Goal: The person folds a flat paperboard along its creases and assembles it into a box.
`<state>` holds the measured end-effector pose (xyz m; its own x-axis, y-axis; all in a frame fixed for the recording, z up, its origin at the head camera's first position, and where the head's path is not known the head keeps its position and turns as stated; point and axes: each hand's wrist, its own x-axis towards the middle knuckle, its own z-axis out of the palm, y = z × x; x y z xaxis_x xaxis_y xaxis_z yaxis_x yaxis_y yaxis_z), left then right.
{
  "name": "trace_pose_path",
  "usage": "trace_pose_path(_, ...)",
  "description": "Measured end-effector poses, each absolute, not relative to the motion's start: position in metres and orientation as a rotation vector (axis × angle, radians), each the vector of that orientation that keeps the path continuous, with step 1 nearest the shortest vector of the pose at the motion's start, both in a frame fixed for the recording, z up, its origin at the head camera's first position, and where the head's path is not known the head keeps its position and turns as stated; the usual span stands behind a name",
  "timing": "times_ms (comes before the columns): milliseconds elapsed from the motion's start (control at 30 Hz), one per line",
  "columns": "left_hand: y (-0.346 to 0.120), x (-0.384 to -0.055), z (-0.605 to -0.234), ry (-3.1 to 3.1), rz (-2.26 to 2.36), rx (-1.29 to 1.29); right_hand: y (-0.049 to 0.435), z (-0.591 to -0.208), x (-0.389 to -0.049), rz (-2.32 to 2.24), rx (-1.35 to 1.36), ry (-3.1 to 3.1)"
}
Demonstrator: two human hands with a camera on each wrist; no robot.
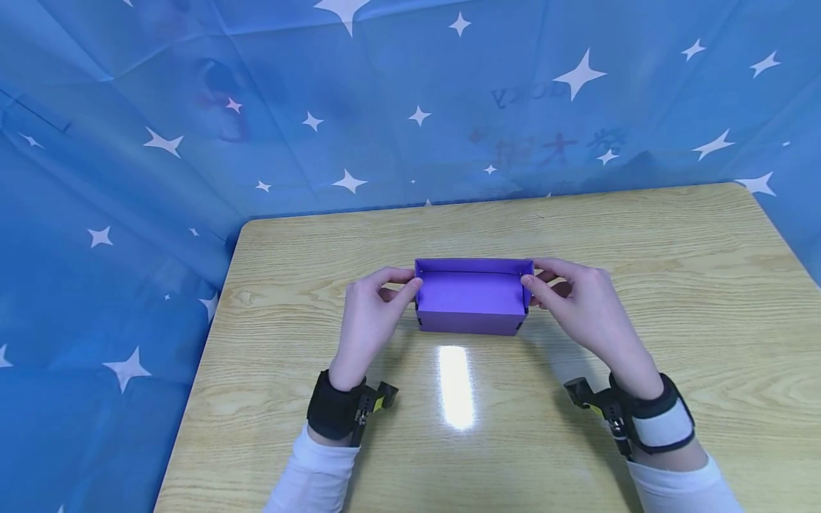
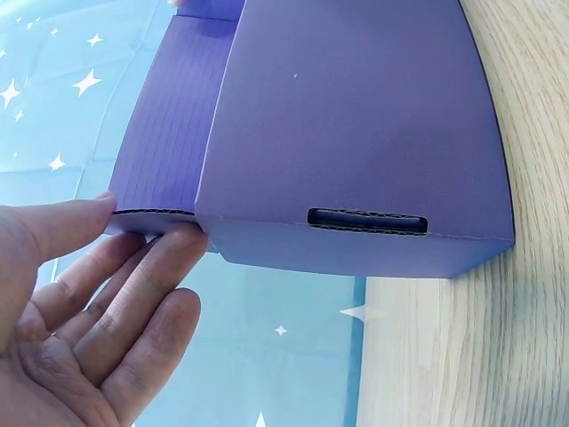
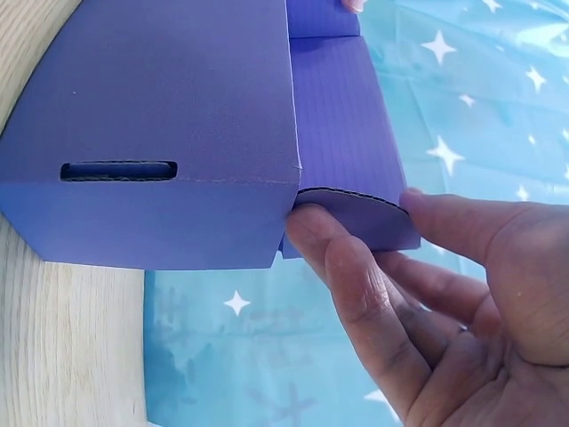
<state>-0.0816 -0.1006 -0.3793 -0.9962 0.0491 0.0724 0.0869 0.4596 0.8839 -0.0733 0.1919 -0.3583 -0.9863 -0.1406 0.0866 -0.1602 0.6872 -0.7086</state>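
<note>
A purple cardboard box (image 1: 471, 323) sits on the table with its inside showing from above. At its left end, my left hand (image 1: 372, 306) pinches the edge between thumb and fingers. My right hand (image 1: 586, 303) pinches the opposite end in the same way. In the left wrist view, the thumb and fingertips hold a side flap (image 2: 156, 219) by the box body (image 2: 356, 116), which has a narrow slot near its edge. A rounded side flap (image 3: 351, 213) lies between thumb and fingers in the right wrist view.
The box stands on a light wood-grain table (image 1: 276, 299). A blue cloth (image 1: 385, 92) with white stars hangs behind the table and along its left side. Each wrist wears a black strap with a small camera.
</note>
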Motion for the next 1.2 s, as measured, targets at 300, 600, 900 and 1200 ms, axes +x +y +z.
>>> trace_pose_path(300, -0.105, -0.083, -0.379, -2.716, -1.614, -0.117, 0.194, -0.358, -0.074, 1.162, 0.299, -2.886)
trace_pose_path(600, -0.109, -0.084, -0.376, -2.78, -1.61, -0.147, 0.198, -0.359, -0.074, 1.135, 0.339, -2.932)
trace_pose_path(900, -0.11, -0.086, -0.377, -2.786, -1.648, -0.18, 0.198, -0.36, -0.074, 1.119, 0.359, -2.913)
trace_pose_path(1200, -0.111, -0.095, -0.4, -2.945, -1.718, -0.487, 0.197, -0.36, -0.075, 1.157, 0.361, -2.938)
